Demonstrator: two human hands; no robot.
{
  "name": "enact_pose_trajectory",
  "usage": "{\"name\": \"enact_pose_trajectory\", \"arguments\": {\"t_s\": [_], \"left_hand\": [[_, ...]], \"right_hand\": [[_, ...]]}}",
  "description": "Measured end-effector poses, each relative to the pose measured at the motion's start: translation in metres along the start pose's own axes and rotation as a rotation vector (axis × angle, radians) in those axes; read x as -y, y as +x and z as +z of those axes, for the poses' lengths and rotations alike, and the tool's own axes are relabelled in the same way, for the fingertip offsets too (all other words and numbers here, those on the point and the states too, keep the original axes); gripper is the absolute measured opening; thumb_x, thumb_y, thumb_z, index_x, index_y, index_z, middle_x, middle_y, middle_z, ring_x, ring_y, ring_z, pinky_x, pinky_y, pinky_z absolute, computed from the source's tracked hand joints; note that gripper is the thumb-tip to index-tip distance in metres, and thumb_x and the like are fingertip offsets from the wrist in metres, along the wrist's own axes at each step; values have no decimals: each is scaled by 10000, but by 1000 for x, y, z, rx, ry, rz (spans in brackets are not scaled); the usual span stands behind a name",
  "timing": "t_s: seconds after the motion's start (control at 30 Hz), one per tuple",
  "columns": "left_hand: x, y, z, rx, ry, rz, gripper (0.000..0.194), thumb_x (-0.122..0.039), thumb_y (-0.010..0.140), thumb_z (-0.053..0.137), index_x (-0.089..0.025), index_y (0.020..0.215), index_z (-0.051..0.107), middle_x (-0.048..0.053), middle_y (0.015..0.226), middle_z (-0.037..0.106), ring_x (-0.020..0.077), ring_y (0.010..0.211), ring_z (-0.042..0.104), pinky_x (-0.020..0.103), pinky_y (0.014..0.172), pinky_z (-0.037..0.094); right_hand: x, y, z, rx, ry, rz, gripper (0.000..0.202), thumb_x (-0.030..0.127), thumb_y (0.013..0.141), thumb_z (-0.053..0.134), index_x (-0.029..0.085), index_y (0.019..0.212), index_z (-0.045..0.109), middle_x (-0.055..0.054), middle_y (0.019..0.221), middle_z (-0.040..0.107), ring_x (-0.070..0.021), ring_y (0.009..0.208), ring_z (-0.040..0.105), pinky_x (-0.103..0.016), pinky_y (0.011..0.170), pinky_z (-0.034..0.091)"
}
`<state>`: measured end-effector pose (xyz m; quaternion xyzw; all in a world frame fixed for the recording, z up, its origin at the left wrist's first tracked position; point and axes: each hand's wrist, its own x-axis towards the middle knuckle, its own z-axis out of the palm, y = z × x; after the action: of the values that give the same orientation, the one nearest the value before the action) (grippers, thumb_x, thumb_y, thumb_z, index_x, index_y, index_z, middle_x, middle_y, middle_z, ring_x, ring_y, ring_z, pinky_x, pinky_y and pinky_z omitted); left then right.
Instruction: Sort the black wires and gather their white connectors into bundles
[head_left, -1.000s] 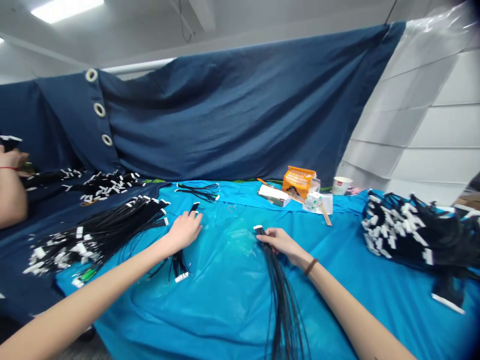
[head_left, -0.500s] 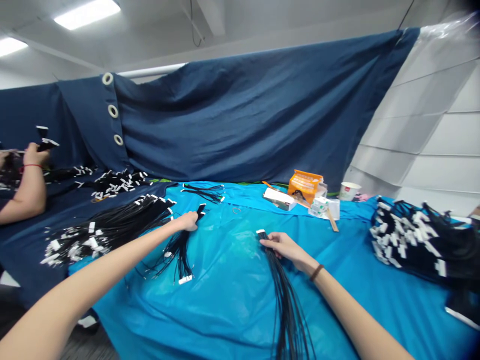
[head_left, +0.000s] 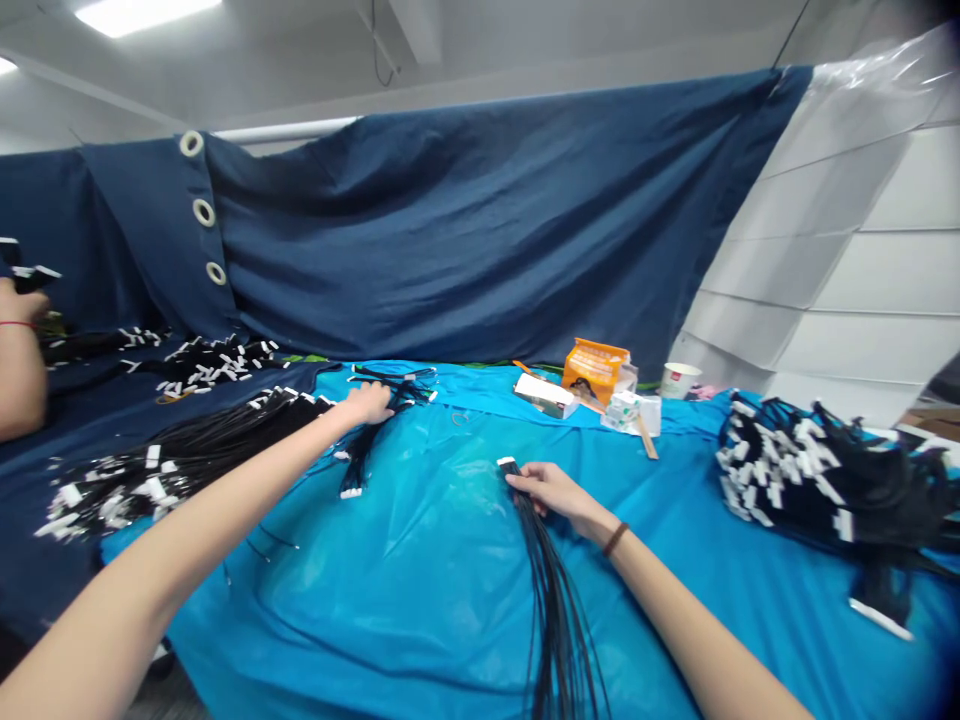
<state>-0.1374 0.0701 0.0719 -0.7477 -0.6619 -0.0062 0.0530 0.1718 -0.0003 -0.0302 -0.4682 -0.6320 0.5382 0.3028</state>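
Left hand (head_left: 367, 403) farther out, cable bundle (head_left: 358, 455) beneath.

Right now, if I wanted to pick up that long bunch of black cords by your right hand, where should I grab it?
Probably near the top, just below the white tag end, where the black cords lie gathered tight. Come from above, as the right hand does; further down they fan out loose on the blue sheet.

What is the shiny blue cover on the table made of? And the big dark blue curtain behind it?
The bright blue table cover looks like thin plastic sheeting: glossy, with white glare and crinkly folds. The dark navy curtain looks like matte woven cloth, probably cotton or polyester; it drapes in soft folds and has metal-looking eyelets.
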Motion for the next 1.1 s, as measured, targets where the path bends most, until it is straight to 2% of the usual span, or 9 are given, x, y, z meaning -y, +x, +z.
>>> {"name": "enact_pose_trajectory", "arguments": {"t_s": [0.07, 0.17, 0.23, 0.3, 0.4, 0.5, 0.6, 0.83, 1.1], "left_hand": [[-26, -12, 14, -35, -73, 77, 384, -327, 782, 477, -99, 1084, 546, 187, 1160, 545, 288, 1083, 505, 387, 914, 376], [-77, -32, 37, -62, -264, 237, 404, -429, 860, 299, -203, 1062, 568, 67, 1151, 582, 181, 1077, 519, 278, 933, 370], [-110, -43, 51, 27, -860, 268, 501, -518, 842, 278, -155, 991, 590, 104, 1010, 640, 191, 960, 582, 302, 872, 421], [-136, -51, 63, 208, -1400, 143, 600, -601, 804, 278, -118, 1046, 538, 127, 876, 656, 186, 793, 627, 333, 765, 476], [-155, -58, 77, 397, -1758, 158, 577, -589, 777, 388, -106, 1066, 513, 107, 802, 650, 164, 704, 629, 328, 728, 482], [-155, -58, 86, 390, -1753, 228, 448, -460, 731, 569, -84, 975, 559, 119, 871, 654, 165, 768, 628, 299, 761, 470], [-151, -56, 90, 322, -1724, 196, 411, -392, 704, 624, -91, 977, 568, 101, 884, 660, 157, 793, 625, 294, 790, 464], [-152, -58, 88, 169, -1691, 134, 362, -424, 680, 625, -103, 849, 639, 79, 848, 673, 152, 768, 610, 276, 744, 472], [-153, -61, 83, 127, -1619, 132, 355, -434, 682, 602, -104, 800, 661, 78, 804, 668, 154, 726, 594, 268, 695, 467]], "right_hand": [[1, -2, 0, 19, 39, 13, 328, 429, 717, 602, 175, 605, 428, 88, 400, 409, -31, 306, 336, -147, 314, 221], [3, -4, 3, 61, 125, 23, 359, 474, 715, 600, 182, 616, 415, 99, 385, 369, -34, 294, 318, -149, 296, 201], [5, -5, 5, 79, 195, 16, 366, 503, 720, 586, 181, 650, 428, 91, 419, 391, -35, 310, 338, -149, 304, 236], [7, -5, 8, 71, 257, -2, 362, 522, 736, 563, 176, 723, 456, 83, 462, 422, -36, 337, 376, -148, 335, 297], [7, -3, 10, 26, 307, -26, 360, 516, 750, 561, 172, 817, 477, 69, 512, 475, -41, 375, 433, -155, 390, 377], [5, 0, 10, -8, 311, -43, 363, 493, 725, 608, 155, 775, 488, 48, 534, 521, -37, 382, 453, -147, 388, 383], [4, 2, 10, -5, 318, -71, 373, 498, 712, 619, 147, 774, 509, 37, 570, 552, -34, 398, 473, -142, 402, 401], [4, -1, 15, 44, 312, -108, 429, 540, 676, 630, 136, 747, 505, 5, 571, 591, -91, 471, 579, -201, 478, 492], [2, -1, 12, 77, 229, -163, 453, 567, 649, 626, 140, 725, 496, 4, 518, 605, -114, 433, 585, -204, 434, 480]]}}
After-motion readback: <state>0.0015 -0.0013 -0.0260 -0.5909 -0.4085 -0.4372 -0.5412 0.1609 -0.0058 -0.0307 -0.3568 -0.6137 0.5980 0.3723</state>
